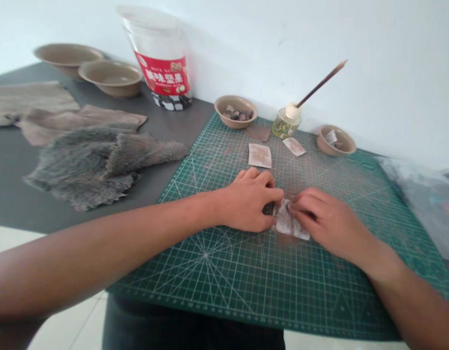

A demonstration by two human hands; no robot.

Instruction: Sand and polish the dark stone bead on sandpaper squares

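Observation:
A small whitish piece of paper (292, 226) smeared with brown powder lies on the green cutting mat (206, 255). My left hand (251, 199) is closed at its left edge, thumb and index finger pressing there. On the other side, my right hand (324, 218) is pinched over the paper's upper part; whatever its fingertips hold is too small and blurred to name. Brown dust spreads on the mat around the paper. Just beyond my left hand lie another brown-smeared white square (260, 155), a smaller white piece (294, 146) and a brown square (257, 132).
Along the wall stand a bowl of dark pieces (236, 122), a glass jar (284, 125) with a brush (321, 83), and a small bowl (336, 146) holding scraps. Grey furry cloth (89, 160), two larger bowls (111, 80) and a plastic tub (162, 73) are left; plastic bag (428, 199) right.

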